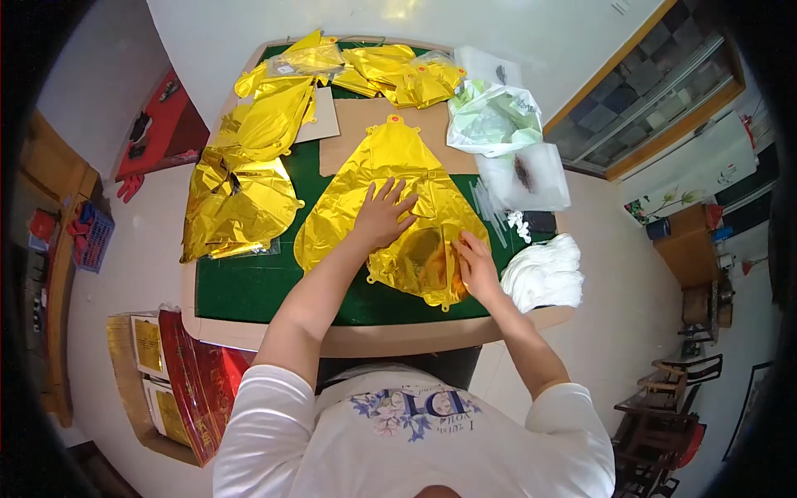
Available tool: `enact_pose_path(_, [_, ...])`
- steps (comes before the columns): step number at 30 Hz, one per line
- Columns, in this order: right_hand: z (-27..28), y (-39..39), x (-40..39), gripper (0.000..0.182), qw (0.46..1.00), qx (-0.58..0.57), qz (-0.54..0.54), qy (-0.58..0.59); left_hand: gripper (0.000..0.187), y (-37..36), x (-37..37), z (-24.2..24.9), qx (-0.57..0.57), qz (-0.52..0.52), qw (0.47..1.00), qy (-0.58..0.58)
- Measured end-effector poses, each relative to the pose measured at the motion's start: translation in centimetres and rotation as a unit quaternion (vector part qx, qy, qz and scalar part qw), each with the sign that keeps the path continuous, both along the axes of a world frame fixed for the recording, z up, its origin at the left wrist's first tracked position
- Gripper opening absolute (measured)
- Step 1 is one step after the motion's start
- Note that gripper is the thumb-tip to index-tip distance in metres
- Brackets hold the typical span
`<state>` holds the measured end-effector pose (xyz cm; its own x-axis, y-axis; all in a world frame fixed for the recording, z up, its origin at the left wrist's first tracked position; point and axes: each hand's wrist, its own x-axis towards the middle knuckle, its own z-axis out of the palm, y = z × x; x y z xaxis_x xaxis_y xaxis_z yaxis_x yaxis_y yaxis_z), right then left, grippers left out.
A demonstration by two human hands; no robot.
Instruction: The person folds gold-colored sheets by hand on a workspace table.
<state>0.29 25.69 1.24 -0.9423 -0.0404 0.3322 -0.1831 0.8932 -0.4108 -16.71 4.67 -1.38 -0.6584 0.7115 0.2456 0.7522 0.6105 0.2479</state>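
Table (249, 295) first — green top, pale wood edge, and I see it from above through the head camera. A gold foil balloon (390, 178), flat and uninflated, lies at the middle of the green, its red-tipped neck pointing away from me and its wide end toward the near edge. More gold foil balloons sit in a loose pile (241, 187) on the left side of the table, and another heap (398, 70) runs along the far edge. A sheet of brown card (349, 137) lies under the balloon's far half. On the right, a pale green plastic bag (490, 120), then a clear bag (527, 178), then a stack of white gloves (544, 274) at the near right corner.

My left hand (383, 214) lies flat on the balloon's middle, fingers spread, palm down — pressing, not gripping. My right hand (475, 264) is at the balloon's near right edge, fingers curled on the foil; whether they pinch it I cannot tell.
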Motion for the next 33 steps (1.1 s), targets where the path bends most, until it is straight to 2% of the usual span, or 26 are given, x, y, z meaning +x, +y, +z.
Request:
enact_pose_path(8, [-0.1, -2.6, 0.0, 0.043, 1.000, 0.011, 0.008, -0.028, 0.052, 0.2, -0.1, 0.0, -0.001, 0.003, 1.000, 0.009])
enact_pose_path(11, [0.0, -3.1, -0.2, 0.045, 0.999, -0.018, 0.011, -0.037, 0.052, 0.1, 0.0, 0.2, 0.000, 0.003, 1.000, 0.006])
enact_pose_path(13, [0.1, -3.2, -0.3, 0.042, 0.994, -0.094, -0.031, -0.042, 0.052, 0.1, -0.1, 0.4, 0.000, 0.003, 1.000, 0.003])
enact_pose_path(14, [0.2, -3.3, -0.2, 0.042, 0.994, -0.094, -0.031, -0.042, 0.052, 0.1, 0.0, 0.7, -0.020, 0.005, 1.000, -0.009])
enact_pose_path(16, [0.3, -3.5, 0.4, 0.039, 0.981, -0.182, -0.019, -0.057, 0.052, 0.1, 0.0, 0.7, -0.041, 0.006, 0.999, -0.023])
enact_pose_path(18, [0.8, -4.2, 1.1, 0.038, 0.981, -0.181, -0.019, -0.058, 0.052, 0.2, -0.1, 0.4, -0.014, 0.005, 1.000, 0.003])
enact_pose_path(23, [-0.1, -3.6, 1.3, 0.038, 0.976, -0.198, -0.051, -0.069, 0.052, 0.1, -0.1, 0.4, -0.032, 0.004, 0.999, -0.007])
enact_pose_path(25, [-0.5, -3.1, 1.0, 0.039, 0.997, -0.077, -0.022, -0.012, 0.052, 0.1, 0.0, 0.3, -0.028, 0.001, 1.000, -0.003])
enact_pose_path(26, [-0.3, -3.3, 1.1, 0.039, 0.997, -0.079, -0.024, -0.012, 0.052, 0.1, -0.1, 0.3, -0.021, 0.000, 1.000, -0.001])
enact_pose_path(28, [0.1, -3.7, 1.4, 0.041, 1.000, -0.008, 0.023, 0.004, 0.051, 0.2, -0.1, 0.2, -0.015, -0.002, 1.000, 0.000])
enact_pose_path(33, [-0.4, -3.7, 1.4, 0.042, 0.998, 0.023, 0.052, -0.036, 0.051, 0.2, -0.3, 0.3, -0.019, 0.000, 1.000, -0.019])
